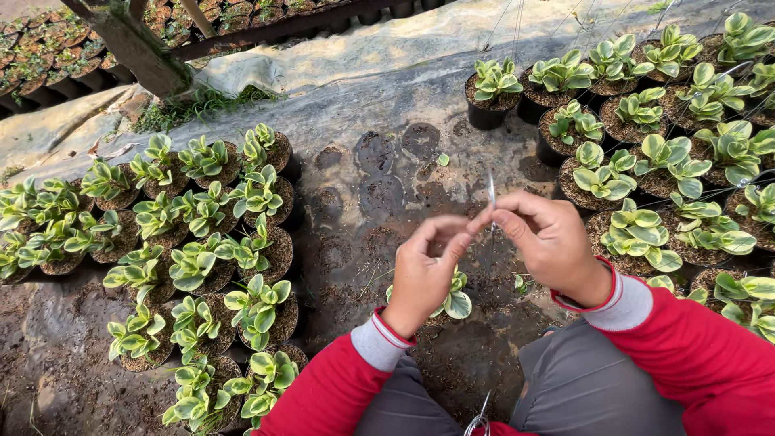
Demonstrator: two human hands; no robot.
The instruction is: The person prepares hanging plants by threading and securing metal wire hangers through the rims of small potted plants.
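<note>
We see pots of plants (202,266) on our left and more pots (662,145) on our right. Between them lies the ground sheet (379,121). One small potted plant (454,300) sits under the hands, in the middle.

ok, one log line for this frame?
left hand pinches wire | right hand pinches wire | potted plant beneath hands | pots both sides

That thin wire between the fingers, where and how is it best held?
Probably pinch the thin wire low on its shaft, from both sides, as the left hand and right hand do now. It stands upright and is very slim, so thumb and forefinger tips likely suit it better than a full fist.
</note>
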